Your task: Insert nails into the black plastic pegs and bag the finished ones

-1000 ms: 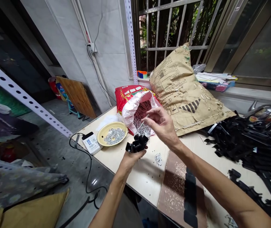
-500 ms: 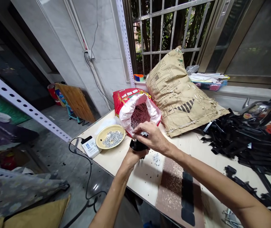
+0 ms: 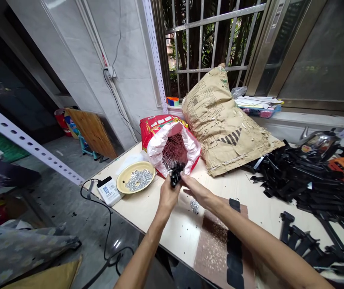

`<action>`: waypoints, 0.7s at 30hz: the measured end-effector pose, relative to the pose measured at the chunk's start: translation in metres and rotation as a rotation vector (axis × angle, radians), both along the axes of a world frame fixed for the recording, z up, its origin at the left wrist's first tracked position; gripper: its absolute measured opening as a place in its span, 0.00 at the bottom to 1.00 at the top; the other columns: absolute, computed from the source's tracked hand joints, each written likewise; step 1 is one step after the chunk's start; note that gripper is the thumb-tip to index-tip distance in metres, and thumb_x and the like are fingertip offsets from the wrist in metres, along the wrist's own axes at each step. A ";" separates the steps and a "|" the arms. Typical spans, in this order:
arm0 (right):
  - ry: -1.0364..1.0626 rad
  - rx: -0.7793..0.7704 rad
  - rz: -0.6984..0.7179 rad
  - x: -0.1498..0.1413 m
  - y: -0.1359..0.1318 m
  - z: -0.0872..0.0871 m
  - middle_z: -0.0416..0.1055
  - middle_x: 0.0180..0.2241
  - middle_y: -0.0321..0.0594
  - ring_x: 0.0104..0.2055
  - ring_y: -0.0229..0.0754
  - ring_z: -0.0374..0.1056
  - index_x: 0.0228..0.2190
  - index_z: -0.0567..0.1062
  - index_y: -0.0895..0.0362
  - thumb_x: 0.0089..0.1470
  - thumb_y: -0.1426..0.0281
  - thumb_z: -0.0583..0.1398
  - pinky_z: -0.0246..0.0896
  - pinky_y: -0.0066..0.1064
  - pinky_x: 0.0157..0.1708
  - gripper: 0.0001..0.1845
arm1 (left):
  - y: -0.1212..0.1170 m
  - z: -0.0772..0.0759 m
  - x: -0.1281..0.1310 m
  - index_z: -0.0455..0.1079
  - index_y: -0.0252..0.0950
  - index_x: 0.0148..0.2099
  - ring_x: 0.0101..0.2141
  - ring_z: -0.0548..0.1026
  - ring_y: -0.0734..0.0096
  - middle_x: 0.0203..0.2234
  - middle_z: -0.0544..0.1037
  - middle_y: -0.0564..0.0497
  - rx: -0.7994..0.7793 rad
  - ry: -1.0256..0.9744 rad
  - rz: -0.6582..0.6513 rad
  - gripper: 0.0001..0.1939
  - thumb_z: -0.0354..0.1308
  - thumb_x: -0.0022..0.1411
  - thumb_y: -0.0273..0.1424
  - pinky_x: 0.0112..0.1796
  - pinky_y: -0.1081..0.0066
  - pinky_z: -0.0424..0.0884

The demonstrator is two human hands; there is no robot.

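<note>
My left hand (image 3: 168, 197) is closed around a small bundle of black plastic parts (image 3: 176, 175), held up above the table in front of the open sack. From the right, my right hand (image 3: 198, 190) reaches to the same parts, its thumb and fingertips against their side. The fingers partly cover the parts, so I cannot make out any screw in them. Just behind stands the red sack (image 3: 195, 160) with its white lining rolled back, full of long reddish screws (image 3: 176, 148). Below my right hand lies a small heap of silvery nuts (image 3: 194, 206).
A yellow dish (image 3: 120, 186) of small silvery pieces sits left, beside a white power bank (image 3: 111, 192) with a cable. A large brown paper sack (image 3: 214, 124) leans behind. Black plastic pieces (image 3: 304, 188) pile up right. A brown board (image 3: 209, 249) with black pads lies at the front.
My right hand brought a long silvery screw from the sack down to the black parts. Both hands then drew together around the parts, which turned. The view shifted slightly.
</note>
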State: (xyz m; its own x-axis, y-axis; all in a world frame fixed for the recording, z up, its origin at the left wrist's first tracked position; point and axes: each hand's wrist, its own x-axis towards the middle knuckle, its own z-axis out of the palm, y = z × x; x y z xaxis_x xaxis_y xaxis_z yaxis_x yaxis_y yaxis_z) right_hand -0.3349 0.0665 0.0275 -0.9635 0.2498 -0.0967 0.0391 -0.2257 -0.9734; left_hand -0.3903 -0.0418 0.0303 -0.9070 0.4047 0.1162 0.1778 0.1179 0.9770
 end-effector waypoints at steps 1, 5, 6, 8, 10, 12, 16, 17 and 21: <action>-0.012 -0.092 0.030 -0.004 -0.005 -0.003 0.72 0.46 0.42 0.49 0.45 0.66 0.47 0.71 0.53 0.54 0.46 0.52 0.61 0.39 0.47 0.29 | 0.004 -0.002 0.001 0.70 0.34 0.47 0.44 0.73 0.55 0.40 0.77 0.43 -0.013 0.045 0.020 0.22 0.62 0.50 0.40 0.45 0.62 0.66; 0.118 -0.312 -0.041 -0.018 -0.017 -0.004 0.74 0.43 0.43 0.45 0.44 0.68 0.47 0.72 0.57 0.54 0.48 0.53 0.64 0.37 0.45 0.29 | 0.020 -0.005 0.002 0.66 0.32 0.52 0.50 0.70 0.57 0.48 0.73 0.40 0.055 0.088 0.074 0.25 0.57 0.57 0.42 0.50 0.63 0.64; 0.154 -0.333 -0.078 -0.020 -0.018 -0.002 0.74 0.43 0.43 0.46 0.44 0.68 0.48 0.71 0.56 0.54 0.49 0.53 0.64 0.36 0.46 0.29 | 0.023 -0.005 0.000 0.66 0.32 0.52 0.50 0.70 0.58 0.49 0.73 0.40 0.085 0.056 0.063 0.25 0.57 0.57 0.42 0.50 0.64 0.64; 0.210 -0.339 -0.144 -0.022 -0.018 0.000 0.73 0.44 0.42 0.47 0.44 0.67 0.49 0.70 0.56 0.54 0.52 0.54 0.64 0.36 0.46 0.27 | 0.027 -0.005 -0.003 0.66 0.32 0.53 0.50 0.71 0.59 0.49 0.73 0.40 0.147 -0.024 0.031 0.25 0.58 0.56 0.41 0.49 0.65 0.65; 0.250 -0.307 -0.176 -0.022 -0.016 0.001 0.73 0.45 0.42 0.49 0.44 0.67 0.50 0.69 0.55 0.52 0.56 0.57 0.63 0.37 0.48 0.26 | 0.030 -0.008 -0.008 0.67 0.33 0.53 0.51 0.70 0.60 0.50 0.73 0.42 0.193 -0.076 -0.010 0.26 0.59 0.55 0.41 0.49 0.67 0.65; 0.274 -0.264 -0.198 -0.020 -0.014 0.000 0.72 0.46 0.40 0.50 0.44 0.66 0.50 0.69 0.54 0.49 0.60 0.60 0.62 0.37 0.51 0.26 | 0.031 -0.011 -0.012 0.67 0.35 0.53 0.51 0.70 0.62 0.50 0.73 0.43 0.222 -0.087 -0.038 0.25 0.58 0.56 0.41 0.50 0.67 0.65; 0.319 -0.215 -0.255 -0.019 -0.012 -0.003 0.71 0.48 0.39 0.52 0.43 0.65 0.51 0.66 0.53 0.48 0.64 0.58 0.60 0.36 0.53 0.26 | 0.034 -0.010 -0.015 0.69 0.34 0.51 0.47 0.73 0.59 0.46 0.76 0.43 0.185 -0.083 0.046 0.24 0.58 0.55 0.42 0.48 0.65 0.66; 0.308 -0.226 -0.259 -0.019 -0.013 -0.004 0.71 0.47 0.39 0.51 0.43 0.65 0.50 0.66 0.53 0.48 0.65 0.57 0.61 0.36 0.52 0.26 | 0.034 -0.008 -0.014 0.70 0.33 0.50 0.46 0.74 0.58 0.45 0.76 0.42 0.143 -0.069 0.077 0.24 0.59 0.55 0.43 0.46 0.64 0.67; 0.281 -0.277 -0.228 -0.017 -0.015 -0.004 0.73 0.44 0.40 0.47 0.44 0.68 0.50 0.65 0.54 0.46 0.67 0.58 0.66 0.35 0.45 0.27 | 0.037 0.009 -0.007 0.68 0.34 0.50 0.43 0.73 0.58 0.41 0.76 0.43 0.007 0.077 0.097 0.25 0.57 0.55 0.45 0.45 0.63 0.66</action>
State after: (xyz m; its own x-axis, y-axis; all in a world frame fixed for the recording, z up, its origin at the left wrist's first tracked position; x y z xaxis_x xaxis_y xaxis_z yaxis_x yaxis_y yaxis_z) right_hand -0.3522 0.0520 0.0233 -0.8853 0.4601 0.0675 -0.2987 -0.4513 -0.8409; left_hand -0.3978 -0.0051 0.0393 -0.9303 0.3141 0.1894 0.2403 0.1319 0.9617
